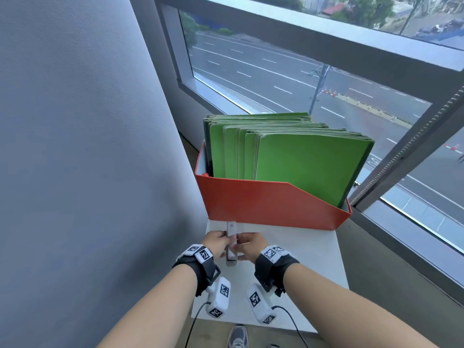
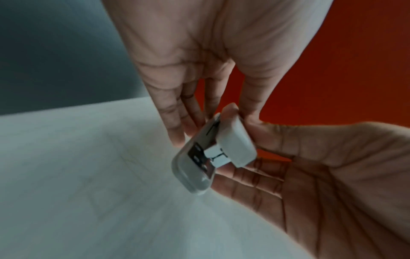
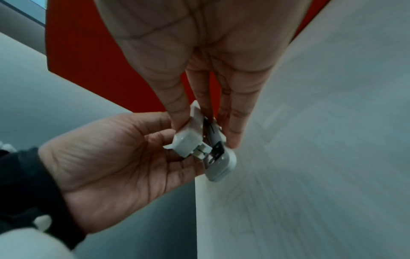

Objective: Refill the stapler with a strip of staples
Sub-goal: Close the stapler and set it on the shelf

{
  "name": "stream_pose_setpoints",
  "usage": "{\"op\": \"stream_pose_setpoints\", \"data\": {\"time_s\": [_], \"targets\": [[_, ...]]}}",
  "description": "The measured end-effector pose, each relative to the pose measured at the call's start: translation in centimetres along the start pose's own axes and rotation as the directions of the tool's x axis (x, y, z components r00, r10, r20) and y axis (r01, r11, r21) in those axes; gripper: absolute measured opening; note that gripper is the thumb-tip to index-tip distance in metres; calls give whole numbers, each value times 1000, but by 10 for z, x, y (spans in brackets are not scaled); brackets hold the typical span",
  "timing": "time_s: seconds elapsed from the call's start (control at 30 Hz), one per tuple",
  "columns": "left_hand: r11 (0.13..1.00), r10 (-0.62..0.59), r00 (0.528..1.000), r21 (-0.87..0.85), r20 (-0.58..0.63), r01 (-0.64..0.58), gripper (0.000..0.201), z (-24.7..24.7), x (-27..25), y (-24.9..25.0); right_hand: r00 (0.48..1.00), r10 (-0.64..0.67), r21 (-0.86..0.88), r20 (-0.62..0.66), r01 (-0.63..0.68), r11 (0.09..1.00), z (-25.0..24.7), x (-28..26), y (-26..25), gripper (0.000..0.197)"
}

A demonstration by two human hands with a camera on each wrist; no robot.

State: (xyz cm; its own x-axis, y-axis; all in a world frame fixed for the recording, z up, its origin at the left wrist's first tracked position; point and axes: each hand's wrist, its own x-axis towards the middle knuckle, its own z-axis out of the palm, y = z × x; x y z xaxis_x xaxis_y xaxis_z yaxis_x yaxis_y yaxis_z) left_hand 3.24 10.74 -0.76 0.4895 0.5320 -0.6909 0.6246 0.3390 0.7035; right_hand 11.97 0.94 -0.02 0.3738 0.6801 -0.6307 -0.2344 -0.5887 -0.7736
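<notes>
The left hand is curled round the small white stapler, held just above the pale bench; the right hand pinches it from the opposite side, fingers extended along the body. The hinged halves stand slightly parted, a metal anvil plate visible; no staple strip is seen. The top should be swung fully back with the base steadied, judged advisable. The casing is smooth, rounded plastic; behind stands a stiff orange box of matte green folders.

An office, upstairs: an orange file box packed with green folders sits on a white table beside a window overlooking a road.
</notes>
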Motion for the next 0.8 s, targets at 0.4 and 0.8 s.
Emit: {"op": "stream_pose_setpoints", "data": {"time_s": [0.4,0.8], "targets": [[969,60,993,244,-101,-34,12,-22,25,-13,998,-11,-147,-56,2,989,38,44,18,19],[872,98,990,489,-105,-35,26,-18,19,-10,998,-13,-271,-54,-2,963,28,23,-1,31]]}}
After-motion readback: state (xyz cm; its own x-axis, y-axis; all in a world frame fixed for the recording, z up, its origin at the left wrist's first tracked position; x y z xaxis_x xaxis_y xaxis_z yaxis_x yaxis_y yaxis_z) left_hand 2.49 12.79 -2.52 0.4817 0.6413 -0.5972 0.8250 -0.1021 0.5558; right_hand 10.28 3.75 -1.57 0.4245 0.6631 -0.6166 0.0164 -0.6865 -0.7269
